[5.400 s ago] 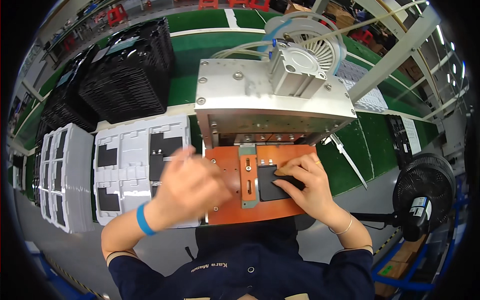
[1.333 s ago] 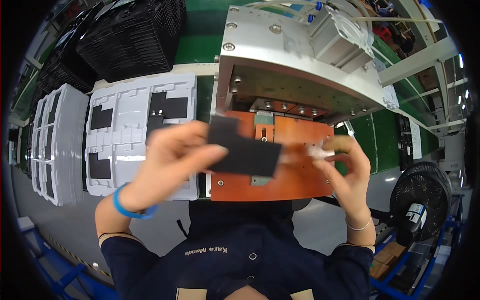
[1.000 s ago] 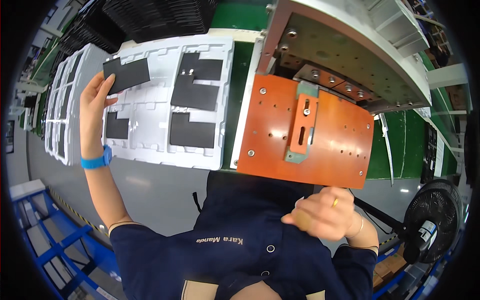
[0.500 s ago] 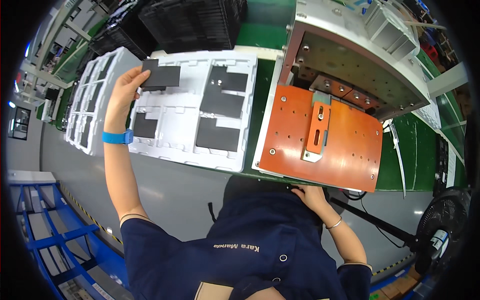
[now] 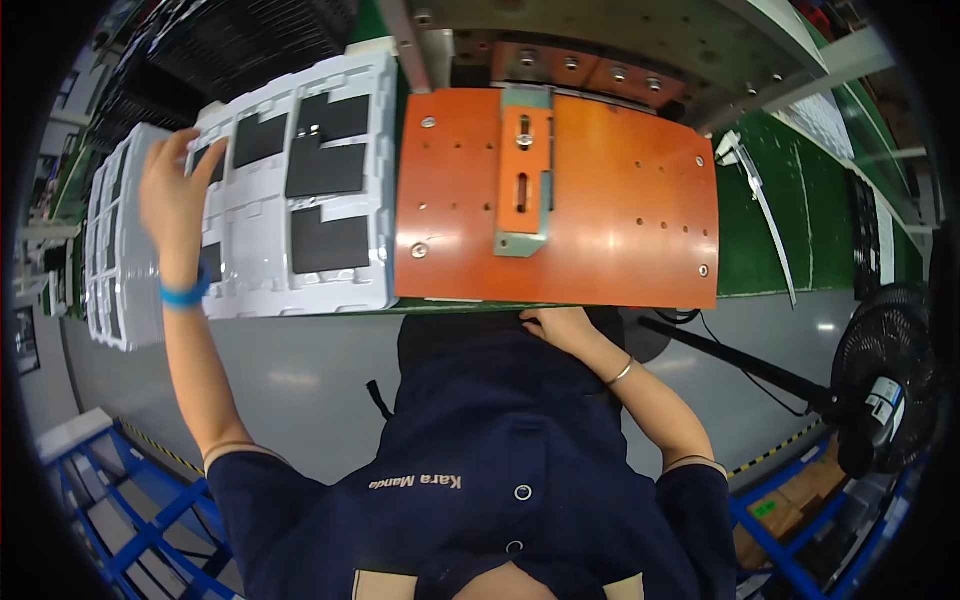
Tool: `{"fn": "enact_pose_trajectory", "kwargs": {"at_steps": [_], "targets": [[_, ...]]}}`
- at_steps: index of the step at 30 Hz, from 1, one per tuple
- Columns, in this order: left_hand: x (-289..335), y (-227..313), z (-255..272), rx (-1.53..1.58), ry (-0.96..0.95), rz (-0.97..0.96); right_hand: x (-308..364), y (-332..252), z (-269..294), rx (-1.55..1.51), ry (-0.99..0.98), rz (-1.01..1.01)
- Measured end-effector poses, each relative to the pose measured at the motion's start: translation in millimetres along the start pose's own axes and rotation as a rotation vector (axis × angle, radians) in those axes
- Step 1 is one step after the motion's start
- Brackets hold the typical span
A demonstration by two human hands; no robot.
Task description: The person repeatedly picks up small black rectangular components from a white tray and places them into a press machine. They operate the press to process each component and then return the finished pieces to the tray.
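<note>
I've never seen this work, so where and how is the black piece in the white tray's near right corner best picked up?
Probably from above, pinching near and far edges of the right-hand part of the black piece: it lies flat in the white tray, and its cut-away far right corner leaves that part narrower.

Room abv orng plate (image 5: 605, 190); press (image 5: 730, 50) bhnd.

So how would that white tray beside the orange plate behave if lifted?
The white tray would probably flex: it looks thin and moulded. It's likely light for its size, given its plastic-looking gloss. The black pieces in it might slide if tilted, as they look unfastened.
</note>
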State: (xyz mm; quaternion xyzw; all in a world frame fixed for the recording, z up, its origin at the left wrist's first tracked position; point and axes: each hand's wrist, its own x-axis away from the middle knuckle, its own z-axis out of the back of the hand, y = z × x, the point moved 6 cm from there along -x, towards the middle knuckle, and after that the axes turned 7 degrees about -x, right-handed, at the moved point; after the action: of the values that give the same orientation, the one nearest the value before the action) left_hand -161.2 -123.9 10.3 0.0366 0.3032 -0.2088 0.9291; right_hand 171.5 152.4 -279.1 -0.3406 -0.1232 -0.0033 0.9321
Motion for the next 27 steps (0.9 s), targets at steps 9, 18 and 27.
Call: {"fn": "enact_pose_trajectory", "kwargs": {"at_steps": [9,18,27], "targets": [[233.3,176.0,14.4,0.728,-0.595,-0.568,3.5,-1.5,6.8,0.021,0.121,0.076],[267.8,201.5,-89.5,0.601,-0.629,-0.483,-13.9,-10.8,16.2,-0.162,0.320,0.076],[267.1,209.4,-74.4,0.506,-0.480,-0.656,-0.5,2.5,8.3,-0.045,0.335,0.103]]}}
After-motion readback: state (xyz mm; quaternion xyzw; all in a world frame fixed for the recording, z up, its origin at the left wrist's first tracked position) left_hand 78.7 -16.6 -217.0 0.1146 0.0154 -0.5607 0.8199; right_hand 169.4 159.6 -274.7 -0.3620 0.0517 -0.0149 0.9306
